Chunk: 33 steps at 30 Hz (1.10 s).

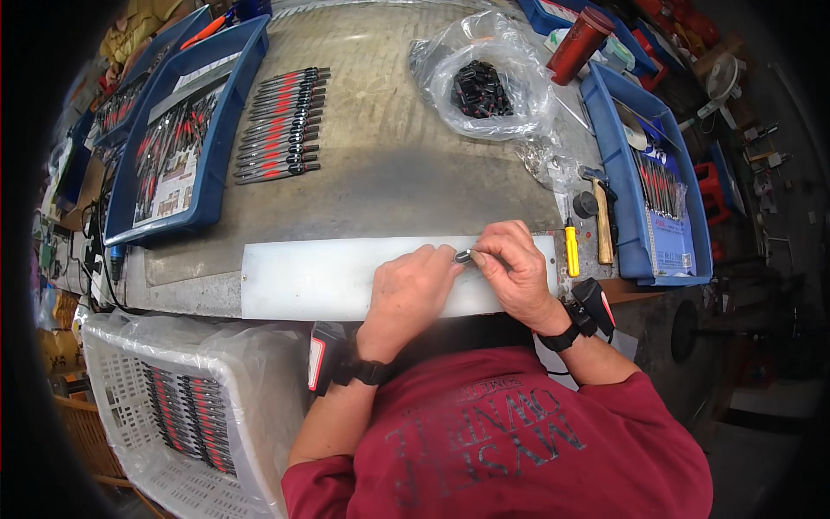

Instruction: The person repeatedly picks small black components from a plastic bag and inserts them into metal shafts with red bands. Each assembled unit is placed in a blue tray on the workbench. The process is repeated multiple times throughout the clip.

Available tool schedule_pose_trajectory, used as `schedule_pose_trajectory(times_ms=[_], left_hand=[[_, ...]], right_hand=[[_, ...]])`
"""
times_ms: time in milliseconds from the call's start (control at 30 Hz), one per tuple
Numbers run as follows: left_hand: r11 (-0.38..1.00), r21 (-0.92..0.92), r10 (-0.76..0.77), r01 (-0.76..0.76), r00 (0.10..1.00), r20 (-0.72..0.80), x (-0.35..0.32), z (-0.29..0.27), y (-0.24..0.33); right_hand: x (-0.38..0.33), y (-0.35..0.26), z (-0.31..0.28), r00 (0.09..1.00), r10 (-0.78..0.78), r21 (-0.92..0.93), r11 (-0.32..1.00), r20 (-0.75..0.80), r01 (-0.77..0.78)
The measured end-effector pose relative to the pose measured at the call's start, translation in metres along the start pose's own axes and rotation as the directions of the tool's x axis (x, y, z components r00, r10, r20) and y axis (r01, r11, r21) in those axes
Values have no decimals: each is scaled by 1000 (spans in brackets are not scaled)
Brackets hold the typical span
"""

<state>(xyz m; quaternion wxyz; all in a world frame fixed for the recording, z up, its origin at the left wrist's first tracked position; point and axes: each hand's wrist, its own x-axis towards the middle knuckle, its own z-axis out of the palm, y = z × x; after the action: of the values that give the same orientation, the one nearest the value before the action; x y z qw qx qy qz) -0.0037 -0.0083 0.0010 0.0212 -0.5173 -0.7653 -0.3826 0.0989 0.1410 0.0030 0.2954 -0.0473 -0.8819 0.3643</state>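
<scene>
Over the white board [320, 272], my two hands meet at a small black part with a light, shiny patch [464, 257]. My left hand [409, 292] is closed, its thumb and fingertips at the part's left end. From the other side, my right hand [519, 275] pinches the same part between thumb and forefinger. The fingers cover much of it, so its exact kind cannot be made out. Beyond the board stands a clear plastic bag [519, 128] holding a heap of similar small black pieces [481, 88].
A row of grey-and-red pen-shaped pieces [278, 124] lies at the far left, beside a blue tray [226, 164]. Right of the board are a yellow screwdriver [571, 251], a hammer [603, 229] and another blue tray [635, 251]. A lined white basket [111, 346] stands at the near left.
</scene>
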Motion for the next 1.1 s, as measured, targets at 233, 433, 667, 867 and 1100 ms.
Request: schedule_pose_trajectory(times_ms=[233, 433, 667, 867, 1100], left_hand=[[1000, -12, 1, -1, 1000, -1, -2, 2, -3], [995, 86, 47, -47, 999, 7, -3, 5, 0], [984, 165, 70, -73, 997, 22, -3, 6, 2], [989, 140, 49, -53, 998, 36, -4, 6, 1], [982, 177, 65, -69, 997, 32, -4, 6, 2]], right_hand=[[2, -3, -7, 999, -30, -43, 999, 42, 32], [2, -3, -11, 994, -33, -70, 997, 100, 40], [1, -5, -8, 993, -80, -113, 990, 88, 90], [1, -4, -7, 988, -127, -165, 976, 89, 140], [0, -4, -6, 972, -205, -255, 940, 115, 228]])
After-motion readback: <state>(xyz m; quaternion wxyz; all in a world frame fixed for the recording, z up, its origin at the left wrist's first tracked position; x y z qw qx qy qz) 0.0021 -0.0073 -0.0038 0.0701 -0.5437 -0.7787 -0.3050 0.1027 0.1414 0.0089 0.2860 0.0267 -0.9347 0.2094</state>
